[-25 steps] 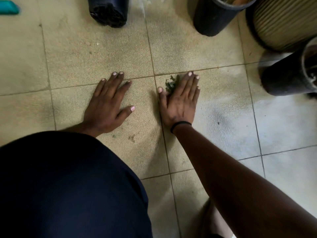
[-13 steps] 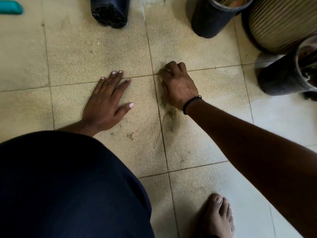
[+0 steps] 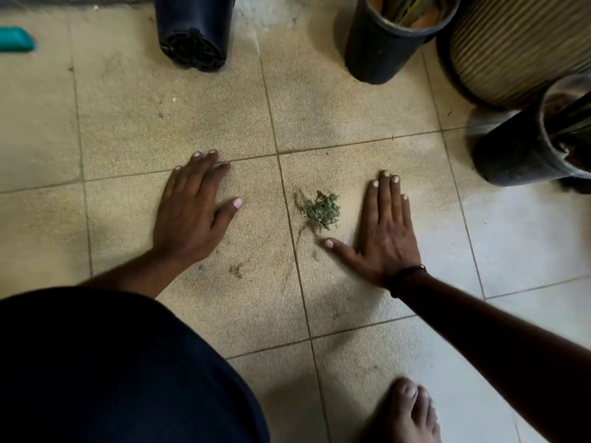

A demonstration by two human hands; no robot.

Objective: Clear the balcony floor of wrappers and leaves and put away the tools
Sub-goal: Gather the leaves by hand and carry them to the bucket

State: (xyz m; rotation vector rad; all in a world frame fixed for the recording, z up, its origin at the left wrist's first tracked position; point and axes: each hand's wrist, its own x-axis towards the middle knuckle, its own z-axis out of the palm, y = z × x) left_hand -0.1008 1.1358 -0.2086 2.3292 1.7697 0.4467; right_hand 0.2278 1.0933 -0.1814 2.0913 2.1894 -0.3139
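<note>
Both hands lay flat on the balcony floor, fingers straight and spread, holding nothing: the left hand rested palm-down well to the left of the leaf pile, and the right hand lay just to the pile's right, its thumb stretched out below the scraps without quite touching them. The small green heap sat between the two hands, nearer the right one, beside a grout line. Judged from this, the sweeping-together of leaf bits looked largely done here, but the heap had not yet been lifted off the tiles. Faint green smears and crumbs below the left hand also remained. No wrappers showed in view. Beyond the fingertips stood a black pot with stalks in it, another dark pot to the far right, and a tipped dark container; a teal object lay far off to the left, possibly a tool not yet put away.
</note>
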